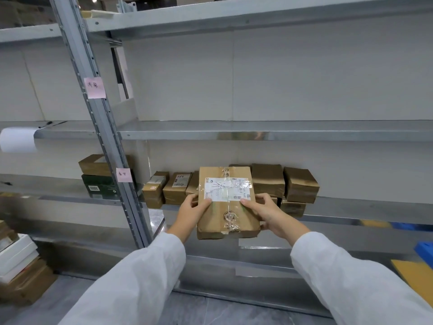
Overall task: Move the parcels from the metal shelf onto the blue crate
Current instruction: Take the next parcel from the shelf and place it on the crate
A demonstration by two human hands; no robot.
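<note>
Your left hand (191,213) and right hand (267,213) grip one brown parcel (226,207) between them, one on each side edge. Each thumb is pressed flat on the top face at a lower corner of the white label (227,188), and the fingers curl round the sides to the underside, where you cannot see them. The parcel lies flat-face up and tipped toward you, taped down its middle. Its far edge is beyond your fingertips, in front of the other parcels (301,185); whether it touches them cannot be told. Those parcels stand in a row on the shelf (363,202) just beyond both hands, some past your left hand, more past your right, with two smaller ones low beside your right knuckles. Far out to the right of your right hand, and lower, a blue corner of the crate (425,250) shows at the frame's edge, well apart from the parcel. To the left of your left hand rises the post (110,146) with two pink notes (95,87) stuck on it. White sleeves (145,277) cover both arms to the wrist.
</note>
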